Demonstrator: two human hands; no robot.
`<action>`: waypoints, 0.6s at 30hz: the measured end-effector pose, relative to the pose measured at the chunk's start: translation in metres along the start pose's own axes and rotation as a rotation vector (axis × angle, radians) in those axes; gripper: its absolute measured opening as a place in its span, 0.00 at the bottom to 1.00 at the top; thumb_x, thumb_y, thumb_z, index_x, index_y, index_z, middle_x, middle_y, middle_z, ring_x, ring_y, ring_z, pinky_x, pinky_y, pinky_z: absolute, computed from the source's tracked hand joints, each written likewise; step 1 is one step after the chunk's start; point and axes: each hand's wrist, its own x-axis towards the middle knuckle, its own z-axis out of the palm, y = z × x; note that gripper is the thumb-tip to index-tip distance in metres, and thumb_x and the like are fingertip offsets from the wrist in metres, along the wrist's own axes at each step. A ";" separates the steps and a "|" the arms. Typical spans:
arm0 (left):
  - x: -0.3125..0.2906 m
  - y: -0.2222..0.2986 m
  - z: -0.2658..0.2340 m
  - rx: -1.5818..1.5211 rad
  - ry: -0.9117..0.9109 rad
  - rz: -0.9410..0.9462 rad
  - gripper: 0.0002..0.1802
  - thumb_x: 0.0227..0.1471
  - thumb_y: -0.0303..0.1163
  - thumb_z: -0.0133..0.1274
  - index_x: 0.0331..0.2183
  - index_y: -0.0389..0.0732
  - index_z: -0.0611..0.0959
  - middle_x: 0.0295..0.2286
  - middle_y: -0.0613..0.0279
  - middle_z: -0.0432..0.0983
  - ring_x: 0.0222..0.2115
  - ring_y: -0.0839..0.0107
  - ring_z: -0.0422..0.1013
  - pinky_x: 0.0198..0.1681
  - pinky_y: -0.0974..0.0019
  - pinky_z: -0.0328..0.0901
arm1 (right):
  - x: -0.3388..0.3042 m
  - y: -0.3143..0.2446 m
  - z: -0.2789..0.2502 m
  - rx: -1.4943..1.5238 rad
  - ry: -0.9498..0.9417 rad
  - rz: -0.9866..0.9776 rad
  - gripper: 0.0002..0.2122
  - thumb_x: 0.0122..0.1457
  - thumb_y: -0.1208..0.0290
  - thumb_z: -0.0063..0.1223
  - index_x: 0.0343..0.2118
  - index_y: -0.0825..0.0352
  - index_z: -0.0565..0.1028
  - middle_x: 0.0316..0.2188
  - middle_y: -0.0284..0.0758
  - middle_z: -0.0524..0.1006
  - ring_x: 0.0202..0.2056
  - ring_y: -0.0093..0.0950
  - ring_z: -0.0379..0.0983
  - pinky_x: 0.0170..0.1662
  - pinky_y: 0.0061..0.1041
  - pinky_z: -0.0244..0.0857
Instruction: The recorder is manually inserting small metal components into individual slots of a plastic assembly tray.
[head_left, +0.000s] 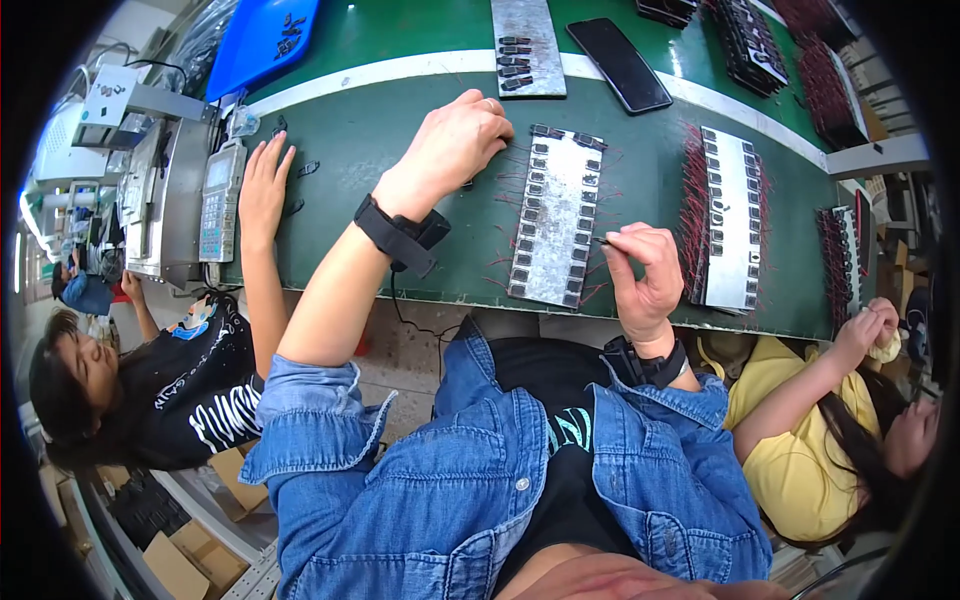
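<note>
Here's the plate point(560, 205), pale and long, lying between the two hands, its near end close by the front edge of the surface point(460, 235) and its far end tipped slightly to the right. Black parts point(522, 259) line both long sides, with fine red wires straying outward. Over on the right flank, the right hand point(648, 270) sits just beside the plate's edge, its grip narrow, thumb and fingertips pinched on a small dark piece point(601, 240); whether that piece touches the row, I can't tell. And up at the far left corner, the left hand point(455, 140) hovers near the plate with fingers curled together, and its grip faces away, so I cannot tell what, if anything, it holds. Now the room around: a strip of green runs down the right between this plate and the right plate point(732, 215), crowded by the right hand and red wires. On the left there's a wider stretch, reaching past the left forearm toward a co-worker's hand point(263, 190) and the keypad point(217, 205). Beyond, the far plate point(545, 60) and the phone point(620, 65) bound the space, both across the white strip point(405, 72). Toward the body, very little surface remains before the edge.
</note>
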 end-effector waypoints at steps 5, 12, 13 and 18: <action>-0.004 0.000 -0.010 0.052 -0.022 -0.020 0.10 0.48 0.27 0.60 0.37 0.41 0.85 0.34 0.61 0.78 0.36 0.63 0.73 0.40 0.64 0.70 | 0.001 -0.001 -0.003 0.020 0.032 0.032 0.09 0.52 0.84 0.61 0.36 0.68 0.75 0.33 0.36 0.77 0.36 0.33 0.74 0.43 0.28 0.69; -0.053 0.065 -0.036 -0.688 0.271 -0.500 0.06 0.50 0.26 0.61 0.33 0.38 0.85 0.28 0.62 0.80 0.31 0.72 0.75 0.35 0.69 0.69 | 0.011 -0.037 -0.012 0.696 0.063 0.665 0.05 0.62 0.78 0.53 0.39 0.68 0.74 0.38 0.36 0.77 0.40 0.27 0.75 0.48 0.25 0.69; -0.062 0.076 -0.035 -0.690 0.269 -0.499 0.06 0.50 0.26 0.61 0.33 0.38 0.85 0.28 0.62 0.80 0.31 0.72 0.75 0.35 0.69 0.69 | 0.018 -0.041 -0.013 0.694 0.065 0.666 0.05 0.62 0.78 0.53 0.39 0.68 0.74 0.38 0.36 0.77 0.40 0.27 0.75 0.48 0.25 0.69; -0.078 0.091 -0.031 -1.076 -0.039 -0.253 0.06 0.51 0.26 0.61 0.34 0.37 0.85 0.30 0.63 0.81 0.30 0.77 0.74 0.36 0.71 0.68 | 0.042 -0.034 -0.013 0.980 -0.384 1.036 0.06 0.64 0.73 0.51 0.41 0.69 0.74 0.41 0.38 0.77 0.41 0.25 0.75 0.48 0.24 0.71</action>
